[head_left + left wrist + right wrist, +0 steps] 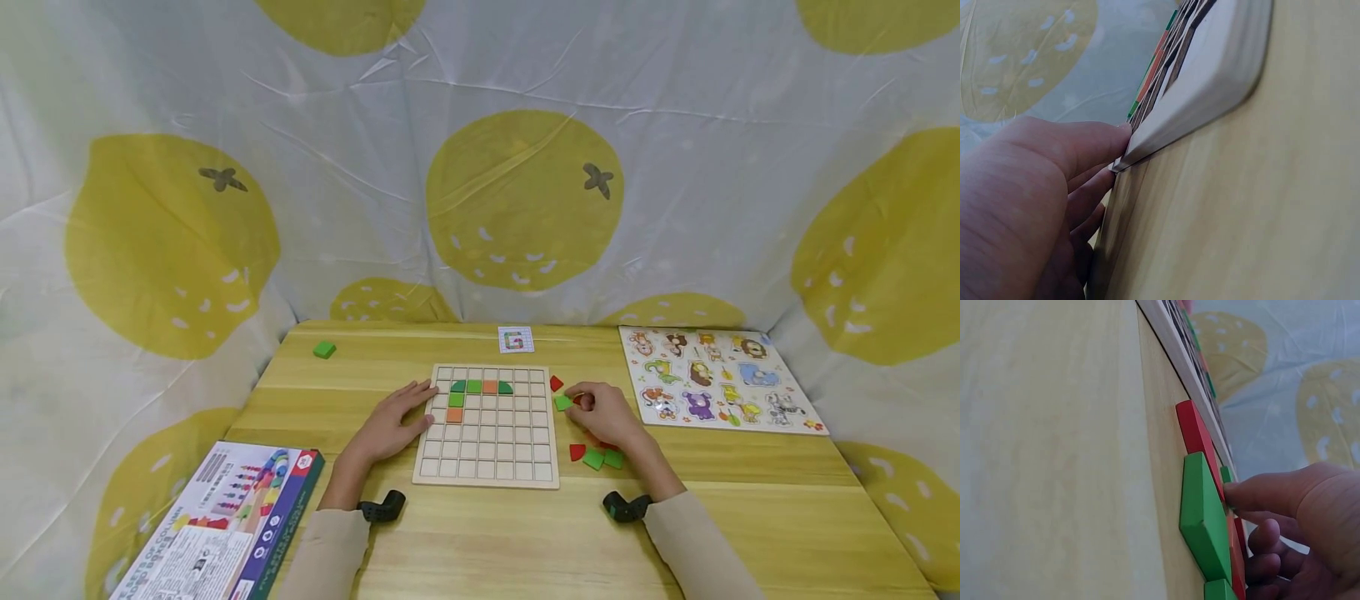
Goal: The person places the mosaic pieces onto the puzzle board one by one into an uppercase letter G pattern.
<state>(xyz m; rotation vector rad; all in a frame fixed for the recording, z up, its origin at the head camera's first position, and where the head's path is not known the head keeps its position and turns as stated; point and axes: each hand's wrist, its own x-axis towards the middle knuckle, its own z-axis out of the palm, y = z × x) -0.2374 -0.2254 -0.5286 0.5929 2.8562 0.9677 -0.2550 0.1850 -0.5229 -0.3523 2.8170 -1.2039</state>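
Note:
A wooden grid board (487,482) lies on the table. Along its upper left run several green and orange tiles, with quarter-round dark green pieces at both ends of the top row. My left hand (392,423) rests at the board's left edge, fingers extended and thumb tip (1124,134) against the rim. Just right of the board, my right hand (607,414) pinches a green square tile (563,403) between thumb and fingertips. A red piece (556,383) lies beyond it. Closer to me are a red quarter-round (577,452) and loose green squares (1204,519), partly beside orange pieces under the hand.
Behind the board sits a small pattern card (516,340). An animal puzzle board (720,379) occupies the back right. One green block (325,349) is at the back left, and a printed toy box (225,517) lies at the front left. A patterned curtain (352,208) encloses the table.

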